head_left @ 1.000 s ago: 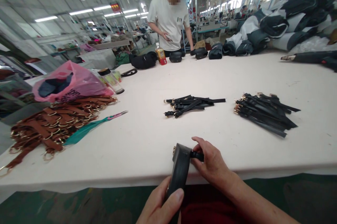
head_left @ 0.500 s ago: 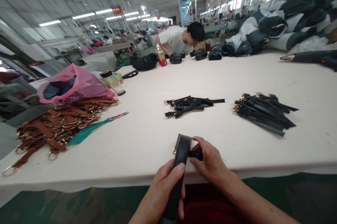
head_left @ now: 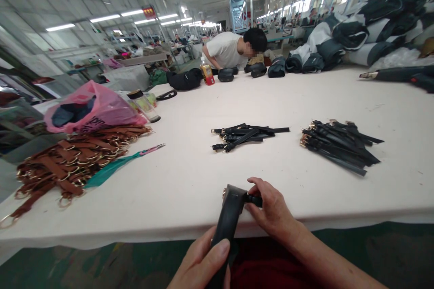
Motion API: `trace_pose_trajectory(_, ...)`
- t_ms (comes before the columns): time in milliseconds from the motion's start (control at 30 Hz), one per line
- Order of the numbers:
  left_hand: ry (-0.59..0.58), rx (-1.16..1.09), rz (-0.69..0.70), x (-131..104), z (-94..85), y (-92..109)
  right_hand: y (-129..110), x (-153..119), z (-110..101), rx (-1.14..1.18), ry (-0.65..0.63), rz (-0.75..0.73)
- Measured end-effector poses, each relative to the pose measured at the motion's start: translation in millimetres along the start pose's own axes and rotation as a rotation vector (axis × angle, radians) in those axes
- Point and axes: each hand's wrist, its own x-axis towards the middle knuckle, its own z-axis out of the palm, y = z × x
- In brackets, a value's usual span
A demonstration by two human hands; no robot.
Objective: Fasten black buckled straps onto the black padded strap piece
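Observation:
My left hand [head_left: 206, 259] is wrapped round a long black bar-shaped object [head_left: 228, 219] with a squared, greyish end; its exact kind does not show. Behind that end runs a small black strap [head_left: 253, 200], pinched between the thumb and fingers of my right hand [head_left: 273, 210]. A gold buckle [head_left: 224, 192] peeks out on the left side of the bar, and the middle of the strap is hidden by it. Beyond my hands lies a small pile of black buckled straps [head_left: 246, 136]. A larger pile of similar straps [head_left: 341, 146] is to the right.
Brown straps with gold rings [head_left: 73, 158] are heaped at left beside a pink bag [head_left: 98, 110], a glass bottle [head_left: 145, 106] and tweezers-like pointed tool [head_left: 151, 149] on green cloth. A black nozzled tool [head_left: 389, 74] lies far right. Across the white table [head_left: 176, 198] a person [head_left: 227, 49] leans over.
The bar in my left hand has moved down and tilted, its squared end lower and nearer me. My right hand has barely moved and keeps the strap.

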Motion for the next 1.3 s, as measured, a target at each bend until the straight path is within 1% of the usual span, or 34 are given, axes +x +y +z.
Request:
trace_pose_trajectory(67, -0.022, 0.034, -0.014, 2.8, 2.6, -1.2, 0.2, 0.4, -0.1, 0.007, 0.005, 0.0)
trace_pose_trajectory(167, -0.038, 0.021, -0.016, 8.6, 7.1, 3.5, -0.6, 1.0, -0.9, 0.031, 0.032, 0.009)
trace_pose_trajectory(333, -0.065, -0.019, 0.06, 19.0, 13.7, 11.0, -2.1, 1.1, -1.8, 0.016, 0.058, 0.008)
trace_pose_trajectory(500, -0.051, -0.035, 0.102, 32.4, 15.6, 12.1, -0.3, -0.7, -0.1, -0.035, 0.045, 0.017)
trace_pose_trajectory(633, -0.003, -0.062, 0.132, 37.7, 8.9, 16.3, 0.3, -1.4, 0.0, -0.039, 0.04, 0.014)
trace_pose_trajectory(767, 0.057, -0.095, 0.117, 26.2, -6.2, 18.6, 0.0, -0.2, -0.8, -0.036, 0.03, -0.002)
trace_pose_trajectory(867, 0.035, -0.111, 0.057, 13.3, -16.0, 11.8, -1.6, 0.7, -2.7, -0.038, 0.009, -0.009)
trace_pose_trajectory(967, 0.022, -0.141, 0.005, 6.6, -20.9, -0.1, -5.3, 1.4, -7.6, -0.052, -0.037, -0.004)
trace_pose_trajectory(1067, 0.021, -0.178, -0.019, 7.9, -23.3, -9.5, -9.7, 2.9, -15.3, -0.128, -0.101, -0.002)
trace_pose_trajectory(1167, 0.023, -0.209, -0.019, 12.5, -25.4, -13.8, -12.5, 5.2, -21.5, -0.217, -0.167, 0.029)
trace_pose_trajectory(1300, 0.004, -0.225, 0.0, 16.1, -27.3, -15.1, -15.9, 8.8, -20.7, -0.294, -0.191, 0.048)
